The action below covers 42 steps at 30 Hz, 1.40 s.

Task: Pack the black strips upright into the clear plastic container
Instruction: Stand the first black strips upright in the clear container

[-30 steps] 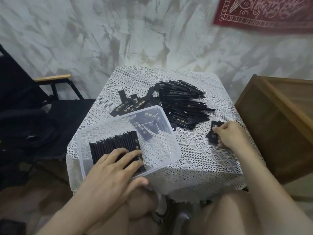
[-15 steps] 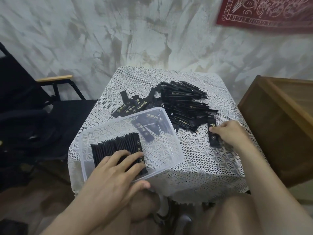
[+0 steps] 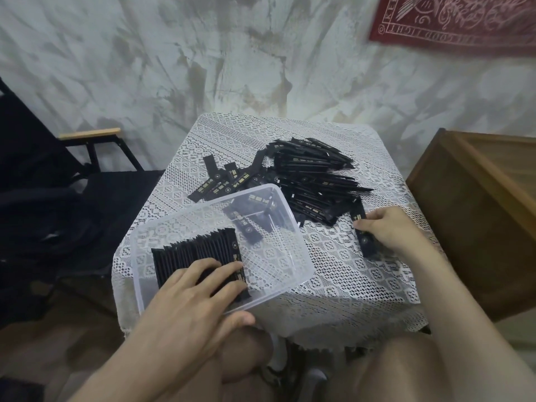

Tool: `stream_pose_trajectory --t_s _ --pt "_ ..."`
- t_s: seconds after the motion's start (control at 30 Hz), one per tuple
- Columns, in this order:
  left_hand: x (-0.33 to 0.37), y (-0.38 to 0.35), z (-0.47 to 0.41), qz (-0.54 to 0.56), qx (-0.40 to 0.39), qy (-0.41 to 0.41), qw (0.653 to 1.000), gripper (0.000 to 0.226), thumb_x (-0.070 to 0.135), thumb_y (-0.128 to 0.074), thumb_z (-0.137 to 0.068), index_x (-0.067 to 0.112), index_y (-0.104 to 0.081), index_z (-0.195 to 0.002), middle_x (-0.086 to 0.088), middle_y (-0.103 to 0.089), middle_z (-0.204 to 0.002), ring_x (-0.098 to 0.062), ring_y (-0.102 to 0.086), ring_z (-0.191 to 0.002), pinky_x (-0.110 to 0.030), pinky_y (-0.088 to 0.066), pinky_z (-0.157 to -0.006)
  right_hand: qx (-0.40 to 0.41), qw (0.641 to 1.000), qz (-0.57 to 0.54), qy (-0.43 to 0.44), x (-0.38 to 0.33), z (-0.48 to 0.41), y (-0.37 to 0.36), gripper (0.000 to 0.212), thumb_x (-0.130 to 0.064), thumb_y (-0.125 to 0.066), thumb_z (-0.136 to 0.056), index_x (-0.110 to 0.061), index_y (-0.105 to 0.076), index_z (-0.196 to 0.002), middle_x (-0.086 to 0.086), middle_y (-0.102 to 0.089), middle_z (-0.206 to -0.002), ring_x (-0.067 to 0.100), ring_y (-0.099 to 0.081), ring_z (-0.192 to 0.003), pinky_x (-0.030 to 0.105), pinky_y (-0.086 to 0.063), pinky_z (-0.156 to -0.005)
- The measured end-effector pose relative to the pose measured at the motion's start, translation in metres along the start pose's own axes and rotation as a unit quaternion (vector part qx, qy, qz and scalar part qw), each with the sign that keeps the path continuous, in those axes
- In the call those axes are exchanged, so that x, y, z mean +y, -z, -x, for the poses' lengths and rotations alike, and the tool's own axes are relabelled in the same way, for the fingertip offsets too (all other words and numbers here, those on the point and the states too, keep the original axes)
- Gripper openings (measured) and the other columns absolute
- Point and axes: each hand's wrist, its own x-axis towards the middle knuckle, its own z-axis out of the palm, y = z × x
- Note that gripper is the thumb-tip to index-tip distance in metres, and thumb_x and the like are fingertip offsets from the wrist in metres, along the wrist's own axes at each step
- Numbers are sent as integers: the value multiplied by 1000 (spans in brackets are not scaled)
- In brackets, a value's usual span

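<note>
My right hand (image 3: 385, 230) pinches one strip (image 3: 366, 237) right of centre; my left hand (image 3: 191, 297) lies flat, bracing the row (image 3: 197, 250) in the container (image 3: 290, 256), lower left; slot it upright against the row's end.

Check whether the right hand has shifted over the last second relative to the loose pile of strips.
Yes. The right hand, gripping a black strip, has moved toward the loose pile, its strip now touching the pile's near edge instead of lying apart from it.
</note>
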Motion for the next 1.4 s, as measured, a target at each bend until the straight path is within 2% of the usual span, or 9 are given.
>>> stream_pose_trajectory --t_s 0.07,0.2,0.43,0.6,0.8,0.9,1.07,1.23,1.4 --pt "0 0 0 0 0 -1 1000 64 69 -27 -102 27 -74 -113 7 -64 -137 -26 -62 -115 -40 -55 -82 19 996 82 6 -1 -1 -3 25 -39 -74 -90 -15 -70 -85 7 -73 -80 29 -68 -80 39 -51 -71" --pt "-1 0 1 0 -2 -2 1000 65 69 -27 -103 26 -74 -114 7 -64 -137 -26 -63 -115 -40 -55 -81 52 989 139 29 3 5 15 31 -37 -70 -94 -11 -65 -78 10 -72 -78 30 -65 -76 38 -47 -71" --pt "-1 0 -1 -2 0 -6 1000 65 69 -27 -103 26 -75 -112 7 -65 -137 -27 -63 -114 -40 -55 -80 45 948 236 208 -20 10 24 9 -35 -74 -92 -30 -70 -99 0 -68 -95 24 -59 -83 36 -44 -74" --pt "-1 0 0 -4 5 -4 1000 64 69 -28 -102 27 -75 -111 8 -64 -137 -25 -63 -115 -38 -54 -82 74 921 272 269 -24 -13 1 26 -31 -74 -92 -28 -68 -117 1 -72 -104 27 -60 -101 37 -47 -79" --pt "-1 1 -1 -8 9 -7 1000 64 69 -28 -102 26 -75 -112 7 -64 -137 -26 -63 -114 -39 -55 -81 71 923 264 271 -25 -26 -7 60 -29 -75 -91 -30 -46 -144 -2 -52 -139 27 -56 -118 42 -45 -96" --pt "-1 1 0 -9 10 -4 1000 64 70 -28 -102 27 -75 -112 8 -64 -137 -24 -63 -114 -37 -55 -82 51 921 285 260 -30 -32 -7 56 -32 -73 -92 -27 -51 -144 -1 -59 -134 27 -54 -121 43 -45 -98" --pt "-2 0 0 -13 10 -3 1000 64 70 -27 -102 27 -75 -113 9 -63 -138 -23 -61 -116 -35 -46 -86 58 931 261 247 -39 -34 -9 37 -32 -75 -91 -27 -64 -126 2 -67 -113 27 -58 -107 43 -51 -89" --pt "-2 -1 1 -15 6 -3 1000 63 70 -28 -102 28 -74 -114 9 -63 -139 -24 -61 -116 -35 -44 -88 73 938 238 242 -38 -36 -15 36 -36 -72 -92 -36 -61 -127 5 -68 -104 27 -63 -94 45 -56 -86" --pt "-3 -2 1 -11 13 -4 1000 63 71 -29 -101 28 -74 -113 9 -63 -138 -23 -61 -116 -35 -44 -88 93 932 217 276 -40 -38 -16 27 -27 -70 -95 -28 -67 -122 1 -63 -94 27 -53 -104 40 -48 -84"
